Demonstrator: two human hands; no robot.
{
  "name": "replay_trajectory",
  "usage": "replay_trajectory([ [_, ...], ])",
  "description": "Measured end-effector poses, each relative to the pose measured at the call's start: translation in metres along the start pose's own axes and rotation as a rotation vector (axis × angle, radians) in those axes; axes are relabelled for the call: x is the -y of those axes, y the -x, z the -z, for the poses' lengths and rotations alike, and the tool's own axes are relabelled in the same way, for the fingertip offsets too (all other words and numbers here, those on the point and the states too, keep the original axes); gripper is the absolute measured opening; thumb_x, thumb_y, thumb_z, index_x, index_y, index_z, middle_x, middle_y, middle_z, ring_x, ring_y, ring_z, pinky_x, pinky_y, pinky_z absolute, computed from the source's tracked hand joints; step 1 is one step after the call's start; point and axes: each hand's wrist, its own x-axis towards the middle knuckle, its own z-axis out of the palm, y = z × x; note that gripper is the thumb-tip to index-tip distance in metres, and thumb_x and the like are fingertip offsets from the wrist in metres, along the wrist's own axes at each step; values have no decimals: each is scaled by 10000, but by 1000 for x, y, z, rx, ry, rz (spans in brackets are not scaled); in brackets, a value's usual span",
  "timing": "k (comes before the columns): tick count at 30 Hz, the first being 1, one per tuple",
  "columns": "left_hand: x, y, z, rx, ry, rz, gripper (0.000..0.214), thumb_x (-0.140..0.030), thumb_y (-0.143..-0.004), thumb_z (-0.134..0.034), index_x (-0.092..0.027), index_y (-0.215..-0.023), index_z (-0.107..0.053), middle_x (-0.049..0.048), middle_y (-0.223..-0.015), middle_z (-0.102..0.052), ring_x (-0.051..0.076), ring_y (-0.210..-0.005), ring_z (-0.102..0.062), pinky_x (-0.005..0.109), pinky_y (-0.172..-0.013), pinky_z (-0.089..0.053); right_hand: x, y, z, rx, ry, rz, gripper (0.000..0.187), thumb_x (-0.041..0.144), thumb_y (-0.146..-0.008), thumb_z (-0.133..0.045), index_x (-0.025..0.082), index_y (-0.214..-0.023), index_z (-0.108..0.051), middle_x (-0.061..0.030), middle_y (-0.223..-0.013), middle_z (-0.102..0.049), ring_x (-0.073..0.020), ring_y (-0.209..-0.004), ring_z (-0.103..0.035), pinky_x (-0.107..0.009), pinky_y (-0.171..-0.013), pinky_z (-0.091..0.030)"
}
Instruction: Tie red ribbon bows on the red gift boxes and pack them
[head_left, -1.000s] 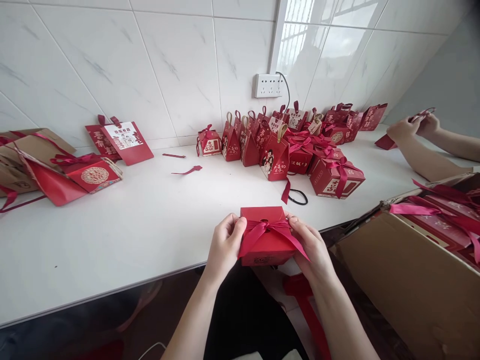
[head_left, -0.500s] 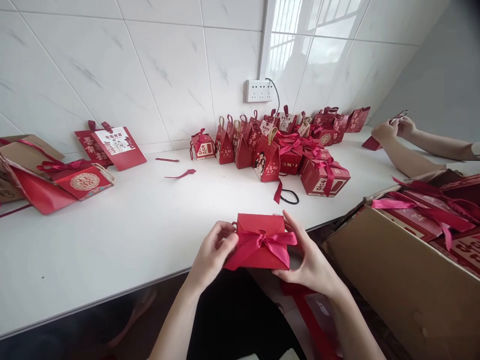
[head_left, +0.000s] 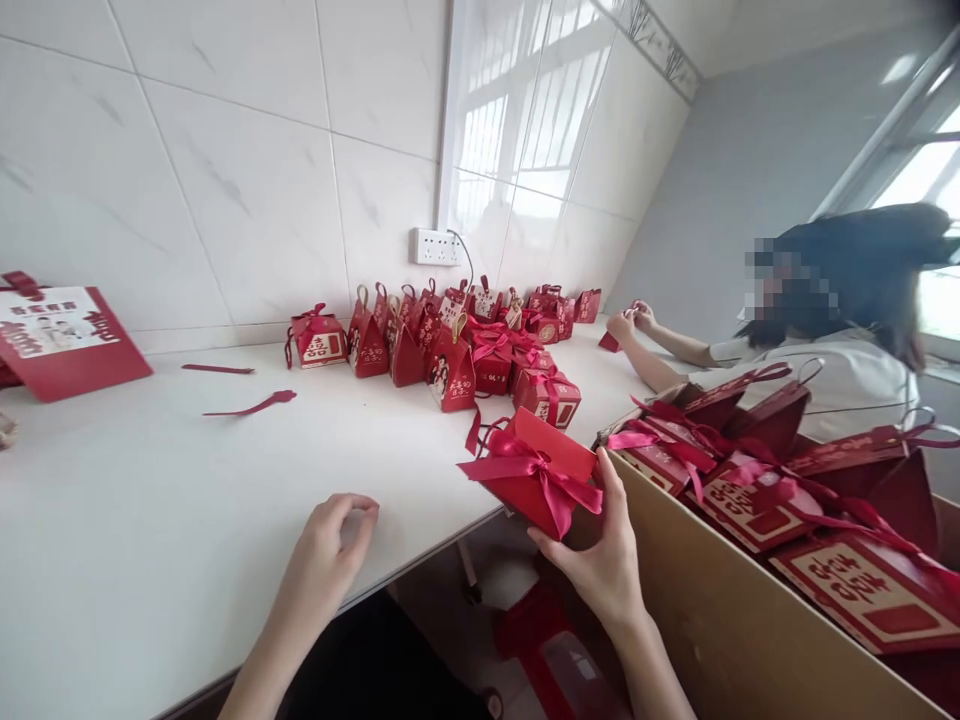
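My right hand [head_left: 600, 545] is closed on the right end of a red gift box [head_left: 536, 470], thumb below and fingers behind. The box is tilted, with a bright pink ribbon tied in a bow across it and a dark cord loop at its upper left. It is held up over the table's front edge, beside a large cardboard carton. My left hand [head_left: 341, 540] is apart from the box, above the white table [head_left: 150, 520]. Its fingers are loosely curled, with a gap to the thumb and nothing in them.
The open cardboard carton [head_left: 720, 620] at right holds several red gift boxes [head_left: 862, 580]. More red boxes [head_left: 450, 375] stand along the tiled wall. Two ribbon scraps [head_left: 251, 405] and a red card bag [head_left: 71, 340] lie at left. Beyond the carton sits a co-worker [head_left: 817, 370].
The view has swung right. My left hand has let go of the gift box and moved away to the left. My right hand has carried the box rightward, toward the carton, tilting it.
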Motion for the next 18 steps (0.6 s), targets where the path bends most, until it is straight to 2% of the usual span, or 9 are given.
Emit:
replay_trajectory([
  [2,3,3,-1,4,-39,-42,312,-459,-831,-423,-220,-830,-623,53,-943,-662,247,-955,-606,363,-814,-502,-3,-6,1,-53,8,-48,945,411,-631,-759,241,-1420,-267,-141,-1390,-388,-353,-1289,-391,-506,-976,-437],
  [5,8,5,-3,35,-115,-74,327,-445,-863,-381,-230,-851,-627,48,-983,-665,238,-1001,-604,352,-813,-518,-3,-14,1,-62,15,-74,930,401,-653,-741,231,-1424,-249,-150,-1399,-373,-359,-1292,-381,-541,-991,-404],
  [8,12,4,-8,52,-263,-137,386,-464,-864,-365,-225,-1000,-636,66,-1139,-641,264,-1135,-554,418,-900,-494,-1,-17,9,-80,34,-27,918,408,-665,-729,248,-1421,-235,-144,-1376,-394,-352,-1261,-419,-539,-968,-422],
  [10,15,2,-12,69,-405,-233,479,-498,-839,-398,-193,-1140,-611,94,-1268,-584,300,-1264,-452,492,-1009,-406,2,-16,23,-84,83,46,871,412,-668,-723,262,-1398,-272,-129,-1342,-427,-346,-1225,-456,-534,-956,-431],
  [13,20,0,-20,130,-577,-345,652,-572,-779,-446,-150,-1265,-550,117,-1392,-474,328,-1360,-312,551,-1100,-251,11,-14,64,-77,188,121,761,425,-669,-718,270,-1326,-368,-110,-1280,-479,-343,-1180,-492,-545,-966,-423],
  [15,28,-2,-25,168,-636,-379,734,-606,-725,-483,-151,-1300,-521,120,-1430,-418,341,-1371,-281,573,-1114,-185,18,-16,100,-131,252,93,712,448,-673,-709,275,-1293,-404,-109,-1266,-487,-345,-1159,-509,-541,-944,-446],
  [17,38,-4,-31,159,-649,-415,760,-572,-685,-521,-147,-1315,-505,128,-1445,-392,358,-1371,-273,589,-1116,-130,26,-21,138,-305,326,23,690,482,-683,-694,285,-1283,-417,-120,-1277,-480,-346,-1137,-533,-517,-892,-488],
  [18,44,-4,-35,136,-632,-436,740,-525,-680,-530,-146,-1314,-505,130,-1445,-391,362,-1368,-276,590,-1118,-108,30,-24,158,-432,377,1,697,500,-678,-696,284,-1282,-422,-136,-1289,-472,-350,-1139,-535,-504,-880,-494],
])
